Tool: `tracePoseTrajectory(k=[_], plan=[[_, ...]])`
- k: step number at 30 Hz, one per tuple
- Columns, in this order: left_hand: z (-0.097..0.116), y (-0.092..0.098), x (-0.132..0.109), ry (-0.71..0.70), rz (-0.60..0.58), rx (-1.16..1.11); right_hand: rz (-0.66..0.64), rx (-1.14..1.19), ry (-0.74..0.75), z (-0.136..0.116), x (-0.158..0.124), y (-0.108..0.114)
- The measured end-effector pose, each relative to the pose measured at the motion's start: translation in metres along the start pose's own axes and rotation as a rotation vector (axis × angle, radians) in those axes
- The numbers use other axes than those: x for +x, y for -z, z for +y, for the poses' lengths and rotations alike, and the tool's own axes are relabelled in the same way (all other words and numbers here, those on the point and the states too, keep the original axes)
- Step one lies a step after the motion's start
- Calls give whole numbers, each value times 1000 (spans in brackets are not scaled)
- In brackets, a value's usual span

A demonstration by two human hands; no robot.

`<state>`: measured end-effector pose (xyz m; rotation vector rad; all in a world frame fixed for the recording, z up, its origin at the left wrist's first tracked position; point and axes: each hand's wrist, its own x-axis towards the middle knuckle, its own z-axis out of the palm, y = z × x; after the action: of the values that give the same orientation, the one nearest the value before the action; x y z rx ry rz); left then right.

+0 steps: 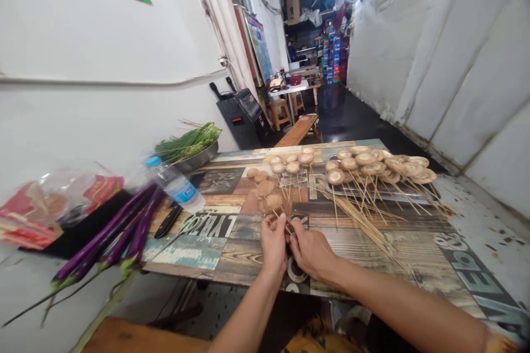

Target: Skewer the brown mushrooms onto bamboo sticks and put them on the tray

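Observation:
My left hand [273, 242] and my right hand [311, 247] are close together at the table's near edge, fingers closed around thin bamboo skewers [278, 213]. A brown mushroom cap [273, 202] sits just beyond the fingertips, by the skewer tips; whether it is pierced I cannot tell. Several loose caps [265, 188] lie in a line behind it. To their right stand skewered mushrooms [292, 167] with pale undersides showing. More mushroom skewers [366, 159] are piled on a metal tray [397, 196]. Loose bare skewers [360, 218] lie fanned out in front of the tray.
On the left are purple eggplants [111, 226], a black-handled knife [168, 222], a water bottle [178, 187] and a metal bowl [199, 159] of green vegetables. Red packaging [33, 209] lies at far left. Beyond the patterned table [244, 256] stands a wooden bench [297, 130].

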<state>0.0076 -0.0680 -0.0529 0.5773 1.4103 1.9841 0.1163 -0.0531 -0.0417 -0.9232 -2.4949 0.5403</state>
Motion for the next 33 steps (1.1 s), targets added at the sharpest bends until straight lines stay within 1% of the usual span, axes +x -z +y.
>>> tracePoseTrajectory(k=[5, 8, 10, 13, 15, 17, 19, 22, 25, 30, 33], plan=[[2, 0, 2, -14, -18, 95, 7, 3, -11, 0, 0, 2], [5, -3, -1, -17, 1, 135, 4, 12, 37, 1, -2, 2], [7, -5, -4, -26, 19, 126, -3, 26, 73, 2, -4, 1], [5, -6, -6, -36, 12, 78, -13, 50, 91, 6, -6, -3], [4, -6, -3, -56, 15, 68, -15, 65, 110, 10, -4, -5], [3, -4, 1, -67, 42, 55, -22, 75, 126, 13, -2, -7], [5, -2, 5, -58, 61, 21, -34, 72, 119, 14, 0, -7], [16, 4, 9, -60, 76, -15, -40, 40, 87, 13, 0, -5], [32, 13, 16, -64, 82, -53, -13, 21, 93, 12, 0, -4], [54, 27, 36, 1, 103, -102, 87, 8, 125, 17, 2, -5], [59, 32, 43, -35, 145, -76, 156, -30, 73, 20, 3, -3]])
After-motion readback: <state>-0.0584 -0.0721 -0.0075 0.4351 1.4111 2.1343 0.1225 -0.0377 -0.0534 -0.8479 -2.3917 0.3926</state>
